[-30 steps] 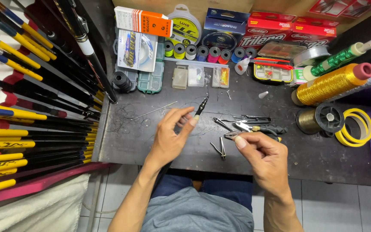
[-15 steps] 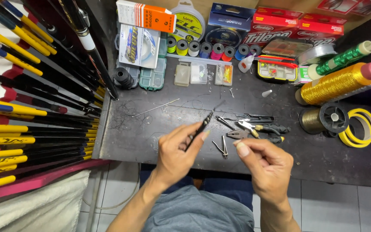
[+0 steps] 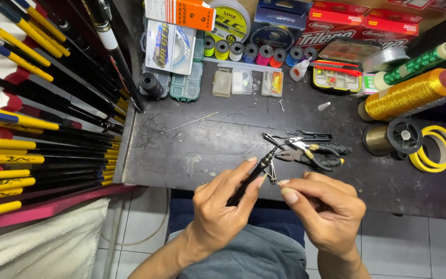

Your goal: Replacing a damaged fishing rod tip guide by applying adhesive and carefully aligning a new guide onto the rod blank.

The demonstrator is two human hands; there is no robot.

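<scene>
A slim black rod tip (image 3: 251, 178) pinched by left hand (image 3: 223, 206).

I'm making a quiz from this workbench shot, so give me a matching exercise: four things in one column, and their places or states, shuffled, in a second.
Things:
1. slim black tool
2. gold thread spool
3. yellow rings
4. pliers

Places or states:
A. lying flat at the right edge of the table
B. held in the left hand
C. lying on the table just beyond the right hand
D. lying on its side at the far right, with a pink end

Pairs: 1-B, 2-D, 3-A, 4-C
</scene>
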